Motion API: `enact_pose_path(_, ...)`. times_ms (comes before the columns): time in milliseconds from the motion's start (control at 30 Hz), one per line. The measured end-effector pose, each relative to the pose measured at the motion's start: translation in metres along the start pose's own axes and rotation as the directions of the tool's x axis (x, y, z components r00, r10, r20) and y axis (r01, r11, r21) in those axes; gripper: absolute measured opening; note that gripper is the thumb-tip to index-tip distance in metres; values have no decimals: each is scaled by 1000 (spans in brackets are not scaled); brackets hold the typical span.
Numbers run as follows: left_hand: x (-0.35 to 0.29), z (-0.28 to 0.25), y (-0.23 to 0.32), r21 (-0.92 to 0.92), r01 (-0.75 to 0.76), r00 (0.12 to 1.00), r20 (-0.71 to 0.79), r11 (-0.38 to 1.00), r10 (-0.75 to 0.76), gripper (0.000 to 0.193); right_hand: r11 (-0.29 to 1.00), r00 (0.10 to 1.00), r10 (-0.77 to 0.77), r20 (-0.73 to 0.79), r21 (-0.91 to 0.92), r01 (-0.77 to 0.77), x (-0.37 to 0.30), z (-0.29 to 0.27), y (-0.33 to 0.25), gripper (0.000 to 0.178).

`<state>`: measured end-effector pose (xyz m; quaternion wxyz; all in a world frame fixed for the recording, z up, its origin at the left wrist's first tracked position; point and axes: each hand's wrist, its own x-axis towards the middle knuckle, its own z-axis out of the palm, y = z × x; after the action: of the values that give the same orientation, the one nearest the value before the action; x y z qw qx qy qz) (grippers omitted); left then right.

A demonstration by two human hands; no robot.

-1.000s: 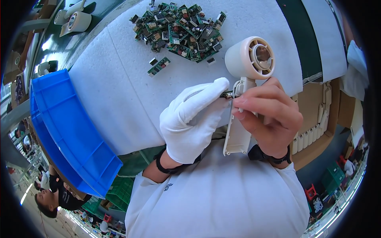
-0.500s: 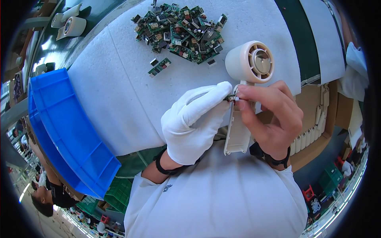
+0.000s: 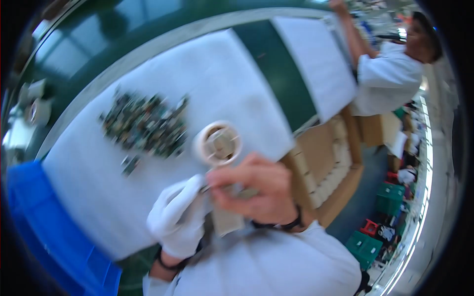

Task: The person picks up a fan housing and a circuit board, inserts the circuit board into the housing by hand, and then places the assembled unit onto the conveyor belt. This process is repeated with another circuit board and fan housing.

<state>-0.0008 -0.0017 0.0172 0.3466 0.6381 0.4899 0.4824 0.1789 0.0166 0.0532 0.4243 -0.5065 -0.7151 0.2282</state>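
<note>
The picture is smeared by motion. A cream handheld fan, its round head [image 3: 218, 144] facing up, lies in front of me with its open handle shell [image 3: 228, 222] toward my body. My left hand [image 3: 177, 217], in a white glove, is closed beside the handle, its fingertips at a small circuit board [image 3: 204, 189]. Bare, my right hand [image 3: 256, 190] crosses over the handle, with thumb and forefinger pinched together at the same board. What exactly those fingertips grip is too blurred to tell. A pile of green circuit boards [image 3: 148, 124] lies beyond, with one loose board [image 3: 130, 165] nearer.
A blue plastic bin [image 3: 44, 222] stands at the left. At the right, a cardboard box [image 3: 355, 180] holds rows of cream parts. White sheeting [image 3: 242, 89] covers the table. Another person [image 3: 390, 79] in white sits at the far right; more fan parts [image 3: 39, 111] lie far left.
The view has swung to the right, so the table things appear farther left and the person at the right is more in sight. Both hands stay together at the fan's handle.
</note>
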Motion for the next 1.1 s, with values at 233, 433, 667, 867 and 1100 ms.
enact_pose_path(233,3,-5,0,20,-5,999,32,1000,4,36,991,1000,-4,9,133,3,4,3,8,28)
enact_pose_path(433,-1,-3,1,32,-6,1000,22,999,5,38,950,984,160,83,258,-176,0,1,3,20)
enact_pose_path(667,-9,3,1,130,-110,993,-31,985,115,42,926,972,206,112,299,-230,-4,2,0,15)
enact_pose_path(867,-15,7,-6,104,-145,988,-43,984,151,44,913,979,197,41,357,-199,-11,11,1,18)
enact_pose_path(1100,-11,5,-7,146,-201,977,-39,969,209,46,931,988,147,35,333,-151,-5,12,-1,18)
